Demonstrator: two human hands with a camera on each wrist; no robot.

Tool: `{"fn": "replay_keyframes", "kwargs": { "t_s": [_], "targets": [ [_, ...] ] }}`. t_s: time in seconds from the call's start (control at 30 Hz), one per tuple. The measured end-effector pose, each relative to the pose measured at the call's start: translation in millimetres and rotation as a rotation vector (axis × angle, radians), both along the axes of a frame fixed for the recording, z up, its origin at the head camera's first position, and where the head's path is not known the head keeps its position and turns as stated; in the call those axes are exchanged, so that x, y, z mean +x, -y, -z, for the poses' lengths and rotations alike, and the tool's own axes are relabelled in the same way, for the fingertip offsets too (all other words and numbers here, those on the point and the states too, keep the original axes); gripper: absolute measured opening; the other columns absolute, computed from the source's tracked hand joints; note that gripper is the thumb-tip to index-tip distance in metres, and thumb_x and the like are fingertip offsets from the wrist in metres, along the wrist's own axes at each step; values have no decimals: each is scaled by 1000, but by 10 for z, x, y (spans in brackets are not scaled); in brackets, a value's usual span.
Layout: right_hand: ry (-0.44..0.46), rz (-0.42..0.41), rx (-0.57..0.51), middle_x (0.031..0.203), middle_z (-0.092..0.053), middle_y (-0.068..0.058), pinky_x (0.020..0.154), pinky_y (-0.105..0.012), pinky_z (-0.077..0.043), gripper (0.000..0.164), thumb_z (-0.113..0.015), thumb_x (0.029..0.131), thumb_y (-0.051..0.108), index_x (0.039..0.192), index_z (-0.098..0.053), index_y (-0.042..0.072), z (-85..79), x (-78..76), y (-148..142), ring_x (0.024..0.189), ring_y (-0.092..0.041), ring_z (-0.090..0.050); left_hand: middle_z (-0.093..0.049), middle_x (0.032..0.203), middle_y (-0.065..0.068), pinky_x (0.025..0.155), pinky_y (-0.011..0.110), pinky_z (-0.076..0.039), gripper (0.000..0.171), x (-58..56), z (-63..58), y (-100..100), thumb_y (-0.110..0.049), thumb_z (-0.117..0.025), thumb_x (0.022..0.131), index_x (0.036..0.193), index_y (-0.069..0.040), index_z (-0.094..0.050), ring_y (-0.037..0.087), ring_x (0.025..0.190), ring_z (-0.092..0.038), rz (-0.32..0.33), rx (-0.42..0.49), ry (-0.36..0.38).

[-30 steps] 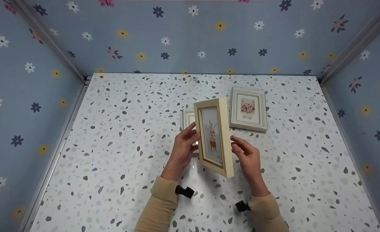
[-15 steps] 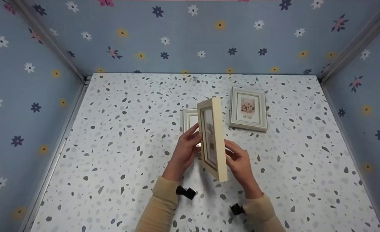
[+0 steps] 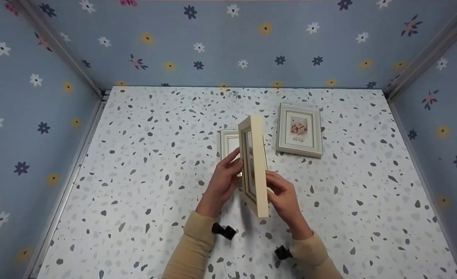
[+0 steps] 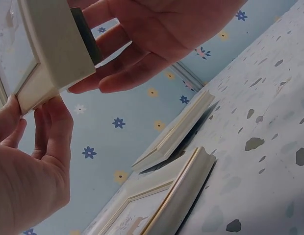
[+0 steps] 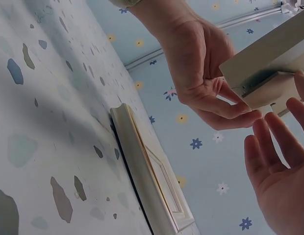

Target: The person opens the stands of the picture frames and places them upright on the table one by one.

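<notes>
A cream picture frame [image 3: 258,166] is held upright in front of me, nearly edge-on in the head view. My left hand [image 3: 221,181] grips its left side, thumb on the front and fingers behind. My right hand [image 3: 284,199] is at its back. In the right wrist view, the right hand [image 5: 284,176] has its fingers extended beneath the frame's back board [image 5: 274,93], with the thumb at the board. The left wrist view shows the right hand's fingers [image 4: 137,63] loosely spread behind the frame, by a dark strip [image 4: 86,35] on its back.
A white picture frame [image 3: 224,143] lies on the speckled table [image 3: 143,155], partly hidden behind the held frame. Another, with a pink flower picture [image 3: 299,128], lies at the back right. Blue flowered walls [image 3: 228,46] enclose the table's back and sides.
The held frame has turned further edge-on, its front facing left. My right hand has moved left, closer behind it. The left hand keeps its grip.
</notes>
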State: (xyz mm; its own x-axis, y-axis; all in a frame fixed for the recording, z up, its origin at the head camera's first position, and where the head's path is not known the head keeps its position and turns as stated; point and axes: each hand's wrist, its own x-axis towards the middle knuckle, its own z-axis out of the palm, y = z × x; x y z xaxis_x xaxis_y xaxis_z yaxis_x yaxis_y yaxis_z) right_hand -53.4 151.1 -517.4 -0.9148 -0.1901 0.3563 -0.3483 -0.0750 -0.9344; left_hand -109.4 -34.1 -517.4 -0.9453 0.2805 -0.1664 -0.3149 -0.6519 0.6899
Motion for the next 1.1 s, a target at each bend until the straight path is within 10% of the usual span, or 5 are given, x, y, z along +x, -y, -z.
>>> {"fn": "replay_keyframes", "kwargs": {
  "t_s": [1.1],
  "targets": [
    [3,-93,-81,124,-62,-19,99,-43,-49,38,-63,88,-14,125,-64,-8,-20,-46,-77,117,-29,-58,-68,115,10,69,32,-59,50,17,41,34,-5,-59,99,148,-5,-47,16,88,-69,41,3,-8]
  ]
}}
